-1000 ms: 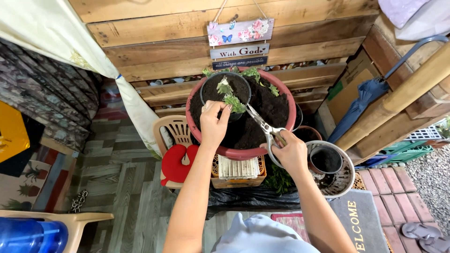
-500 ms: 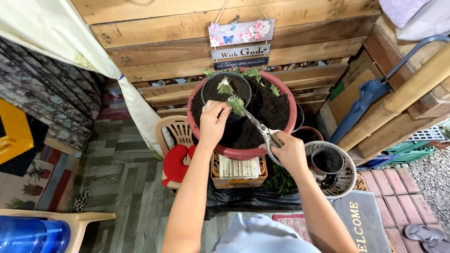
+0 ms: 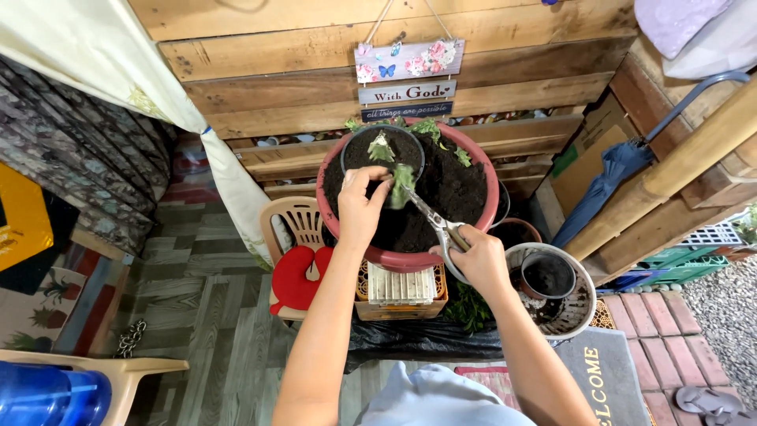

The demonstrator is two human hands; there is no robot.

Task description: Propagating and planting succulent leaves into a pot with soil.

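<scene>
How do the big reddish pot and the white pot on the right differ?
The big reddish pot is filled with dark soil and small green plants; the white pot has only a small dark pot nested inside. The reddish pot sits higher, on a basket; the white pot sits lower. Both are round.

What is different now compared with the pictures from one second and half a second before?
Little changed. The scissors in the right hand now have their blade tips right at the green cutting, closer than before. The left hand still pinches that cutting over the soil. The red basin and small black pot stayed in place.
</scene>
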